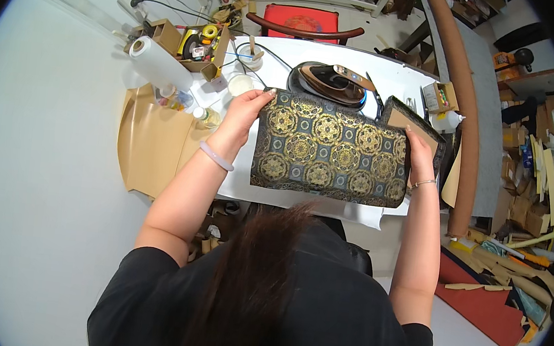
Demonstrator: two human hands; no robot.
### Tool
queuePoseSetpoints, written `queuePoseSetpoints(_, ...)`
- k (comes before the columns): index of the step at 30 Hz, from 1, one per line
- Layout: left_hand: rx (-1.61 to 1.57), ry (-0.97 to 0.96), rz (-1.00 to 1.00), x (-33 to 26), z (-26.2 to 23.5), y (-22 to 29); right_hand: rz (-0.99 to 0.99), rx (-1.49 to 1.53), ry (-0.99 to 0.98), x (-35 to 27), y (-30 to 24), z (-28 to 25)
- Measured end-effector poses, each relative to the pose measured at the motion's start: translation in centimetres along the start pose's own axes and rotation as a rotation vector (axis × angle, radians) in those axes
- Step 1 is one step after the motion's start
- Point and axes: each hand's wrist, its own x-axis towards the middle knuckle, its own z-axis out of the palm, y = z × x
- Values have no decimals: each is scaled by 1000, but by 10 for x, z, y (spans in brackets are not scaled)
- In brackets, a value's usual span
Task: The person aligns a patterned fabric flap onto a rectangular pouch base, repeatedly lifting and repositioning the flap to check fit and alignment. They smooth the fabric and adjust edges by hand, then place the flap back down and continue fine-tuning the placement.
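Between my two hands I hold up a rectangular piece of brocade fabric (327,148), black and blue-grey with gold medallions. My left hand (251,106) pinches its upper left corner, thumb on top. At the right edge my right hand (419,154) grips it, fingers mostly hidden behind. Beyond the fabric, an iron (337,81) in black and copper rests on a dark round stand. A board (409,123) with a tan face and dark patterned fabric edges lies by my right hand.
The white table (396,71) carries a roll of clear film (157,62), a box of tapes and tools (206,47), a small bottle (206,117) and brown paper (152,139) at left. A long brown roll (461,118) lies along the right. A red-backed chair (301,21) stands at the far side.
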Motion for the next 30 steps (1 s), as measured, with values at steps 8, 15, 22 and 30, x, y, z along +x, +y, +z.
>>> queuePoseSetpoints(8,6,57,159,-7,7,-4,-150,23,43,2,13,-10)
queuePoseSetpoints(15,7,66,151,-2,3,-11,-147,49,80,5,12,-7)
queuePoseSetpoints(22,30,55,251,-16,7,-1,-134,176,20,0,11,-10)
queuePoseSetpoints(30,-58,-3,186,-29,6,4,-100,213,-23,-12,5,-12)
